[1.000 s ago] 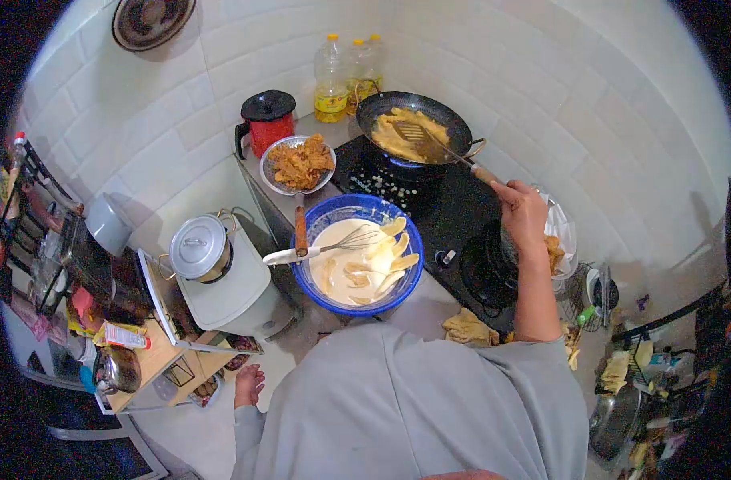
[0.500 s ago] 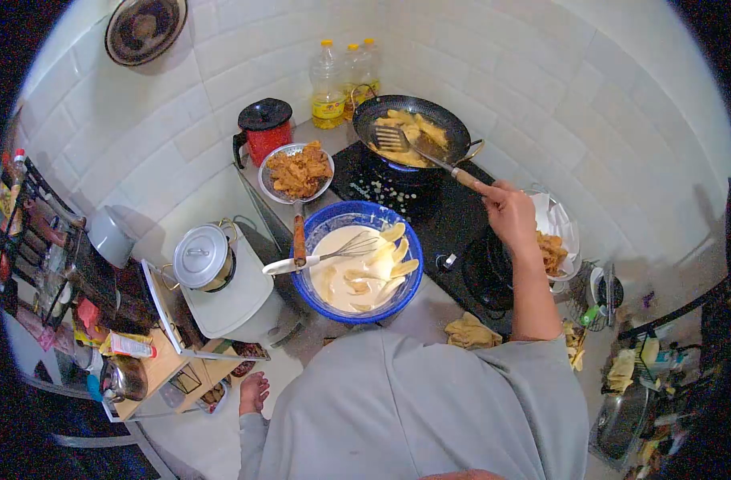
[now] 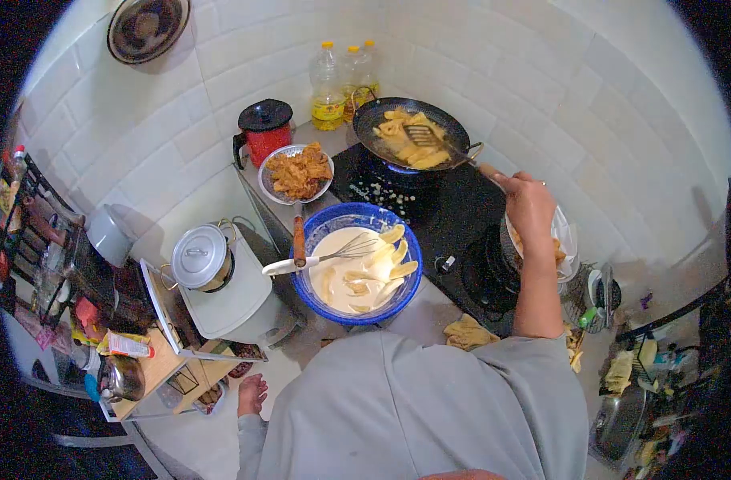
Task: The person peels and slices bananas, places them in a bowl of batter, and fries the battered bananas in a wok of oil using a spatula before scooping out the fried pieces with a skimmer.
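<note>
My right hand (image 3: 530, 204) is clenched round the wooden handle of the spatula (image 3: 429, 138), arm stretched out over the black stove (image 3: 445, 216). The slotted blade, ahead and to the left of my hand, lies in the wok (image 3: 413, 132) among the yellow fritters (image 3: 401, 138) frying in oil. The step in hand looks like stirring and turning the batch; the pieces seem pale, so I judge them not yet done. Next move, as I see it, calls for sliding the blade under each piece and turning it gently so hot oil does not splash. Just under my wrist, a paper-lined dish (image 3: 559, 240) holds what look like fried pieces. Left of my forearm and nearer my body stands the blue bowl (image 3: 357, 260) of white batter with banana slices (image 3: 385, 260) and a whisk (image 3: 317, 256) resting across its rim. Beyond the bowl, a strainer (image 3: 297, 172) holds brown fried pieces, its wooden handle reaching down to the bowl's rim. A red jug (image 3: 265, 128) stands left of the strainer, and oil bottles (image 3: 341, 76) stand against the tiled wall behind the wok. Far left sits a lidded pot (image 3: 199, 256). My left hand (image 3: 252, 394) hangs low by my side, well away from the counter, fingers loose and holding nothing.
</note>
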Motion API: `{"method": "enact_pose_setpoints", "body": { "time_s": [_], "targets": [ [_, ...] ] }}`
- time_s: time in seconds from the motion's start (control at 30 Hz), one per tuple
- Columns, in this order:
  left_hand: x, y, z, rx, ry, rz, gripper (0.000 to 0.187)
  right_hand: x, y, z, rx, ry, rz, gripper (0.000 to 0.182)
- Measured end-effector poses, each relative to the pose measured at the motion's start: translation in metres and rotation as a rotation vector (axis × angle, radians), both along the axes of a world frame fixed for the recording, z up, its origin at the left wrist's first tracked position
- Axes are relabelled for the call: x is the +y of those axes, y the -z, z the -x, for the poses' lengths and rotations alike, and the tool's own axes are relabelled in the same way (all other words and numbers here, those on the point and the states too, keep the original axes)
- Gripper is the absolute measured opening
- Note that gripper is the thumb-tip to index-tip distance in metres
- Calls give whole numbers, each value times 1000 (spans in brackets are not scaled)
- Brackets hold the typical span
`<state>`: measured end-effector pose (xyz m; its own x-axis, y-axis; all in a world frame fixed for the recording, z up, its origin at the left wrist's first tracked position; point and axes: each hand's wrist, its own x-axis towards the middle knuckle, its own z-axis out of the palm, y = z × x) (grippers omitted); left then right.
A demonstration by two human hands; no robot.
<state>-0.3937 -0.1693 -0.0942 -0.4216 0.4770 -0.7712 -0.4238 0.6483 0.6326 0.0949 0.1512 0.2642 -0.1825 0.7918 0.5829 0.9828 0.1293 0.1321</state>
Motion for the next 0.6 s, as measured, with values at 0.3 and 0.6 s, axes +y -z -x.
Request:
{"method": "enact_pose_setpoints", "body": {
  "time_s": [0.3, 0.6],
  "targets": [
    [2, 6, 1, -7, 8, 0, 19, 25, 11, 0, 25, 40, -71, 25],
    [-5, 22, 9, -31, 16, -6, 22, 13, 4, 10, -43, 54, 124, 41]
  ]
}}
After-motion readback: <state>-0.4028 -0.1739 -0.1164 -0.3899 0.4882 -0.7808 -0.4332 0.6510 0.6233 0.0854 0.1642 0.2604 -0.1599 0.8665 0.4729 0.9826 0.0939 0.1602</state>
